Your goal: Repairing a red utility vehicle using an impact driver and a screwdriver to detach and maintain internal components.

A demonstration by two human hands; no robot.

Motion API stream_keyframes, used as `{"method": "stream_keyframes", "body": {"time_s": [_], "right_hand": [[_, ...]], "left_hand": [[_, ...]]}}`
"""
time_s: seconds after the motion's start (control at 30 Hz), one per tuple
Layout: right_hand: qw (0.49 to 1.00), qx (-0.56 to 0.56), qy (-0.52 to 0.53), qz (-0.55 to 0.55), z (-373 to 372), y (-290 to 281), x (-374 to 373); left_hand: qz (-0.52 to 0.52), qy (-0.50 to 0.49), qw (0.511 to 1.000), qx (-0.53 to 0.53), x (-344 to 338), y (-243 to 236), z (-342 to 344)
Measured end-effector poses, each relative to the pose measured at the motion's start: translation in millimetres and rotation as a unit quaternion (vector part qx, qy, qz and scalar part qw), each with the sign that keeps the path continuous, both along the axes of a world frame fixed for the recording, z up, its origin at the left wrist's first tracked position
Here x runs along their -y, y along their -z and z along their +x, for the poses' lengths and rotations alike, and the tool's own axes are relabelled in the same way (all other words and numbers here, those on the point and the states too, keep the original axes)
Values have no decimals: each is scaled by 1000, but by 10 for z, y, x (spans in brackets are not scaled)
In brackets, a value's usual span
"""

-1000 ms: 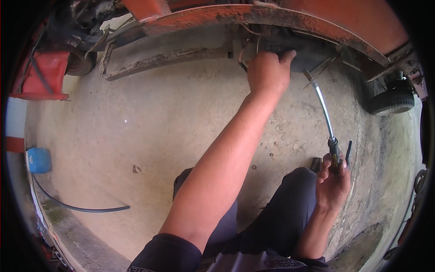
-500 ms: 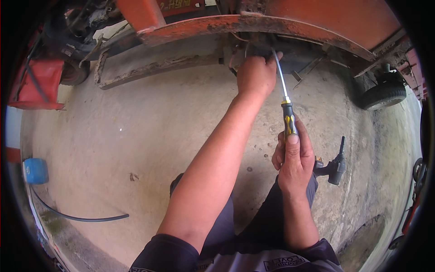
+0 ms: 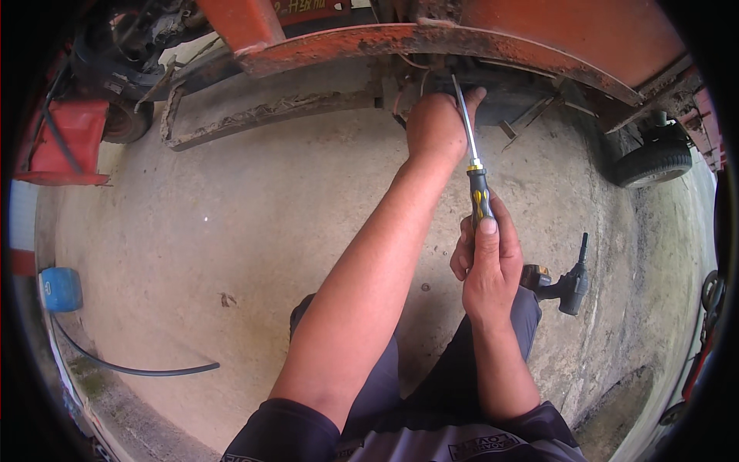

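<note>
Concrete floor point(image 3: 231, 231) under orange frame point(image 3: 339, 48). Right hand point(image 3: 493, 269) grasps screwdriver point(image 3: 476, 171); left hand point(image 3: 436, 127), grip can't be told. Steady aim, blade clear of left hand, works best.

A blue container point(image 3: 61, 289) sits at the far left of the concrete floor point(image 3: 231, 246); a dark hose point(image 3: 138, 373) curves away from near its base; a small brown scrap point(image 3: 227, 299) lies farther in. On the right rests a black cordless power tool point(image 3: 572, 291); beyond it stands a black-tyred wheel point(image 3: 654, 167); at upper left, a red metal panel point(image 3: 73, 138) sits beside another wheel point(image 3: 127, 123).
</note>
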State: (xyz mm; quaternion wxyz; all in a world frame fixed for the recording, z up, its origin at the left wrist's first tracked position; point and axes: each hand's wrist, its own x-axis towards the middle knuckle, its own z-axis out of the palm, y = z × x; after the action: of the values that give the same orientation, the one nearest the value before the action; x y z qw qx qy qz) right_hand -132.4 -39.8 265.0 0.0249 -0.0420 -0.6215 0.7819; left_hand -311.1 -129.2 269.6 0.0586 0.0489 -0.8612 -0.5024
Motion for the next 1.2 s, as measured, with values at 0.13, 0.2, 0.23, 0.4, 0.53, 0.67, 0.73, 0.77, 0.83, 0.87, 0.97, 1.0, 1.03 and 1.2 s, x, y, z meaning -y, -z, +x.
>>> {"method": "stream_keyframes", "body": {"time_s": [0.13, 0.2, 0.23, 0.4, 0.53, 0.67, 0.73, 0.77, 0.83, 0.87, 0.97, 1.0, 1.03, 1.2], "right_hand": [[1000, -11, 0, -2, -23, 20, 2], [999, 24, 18, -23, -28, -49, 40], [999, 25, 18, -24, -38, -113, 28], [791, 170, -117, -576, -124, -250, -48], [905, 135, -112, -389, -177, -436, 179], [957, 124, -44, -259, -223, -438, 100], [916, 141, -58, -370, -259, -331, 18], [900, 125, -77, -411, -267, -280, -32], [876, 119, -82, -461, -274, -255, -49], [847, 116, -101, -509, -256, -279, -12], [803, 101, -120, -575, -172, -320, 117], [774, 95, -140, -610, -177, -277, 155], [769, 92, -149, -614, -187, -257, 164], [760, 90, -164, -622, -225, -196, 277]], "left_hand": [[0, 8, 1000, 30, -2, -55, 21], [6, 10, 999, 33, -3, -76, 31], [13, 11, 999, 36, 6, -70, 33], [14, 4, 1000, 4, -42, 13, -13], [24, 49, 998, 18, 109, 107, -103], [138, 211, 958, 137, 386, -222, 111], [-104, 232, 962, 100, 571, -548, 283], [-106, 238, 960, 99, 574, -583, 304], [-132, 44, 973, -185, 565, -615, 345], [-142, 41, 972, -184, 606, -593, 312], [-196, 64, 915, -346, 618, -427, 52], [-196, 70, 914, -347, 644, -382, 11], [-216, 73, 916, -330, 646, -414, -13], [-370, 18, 881, -295, 602, -646, 77]]}}
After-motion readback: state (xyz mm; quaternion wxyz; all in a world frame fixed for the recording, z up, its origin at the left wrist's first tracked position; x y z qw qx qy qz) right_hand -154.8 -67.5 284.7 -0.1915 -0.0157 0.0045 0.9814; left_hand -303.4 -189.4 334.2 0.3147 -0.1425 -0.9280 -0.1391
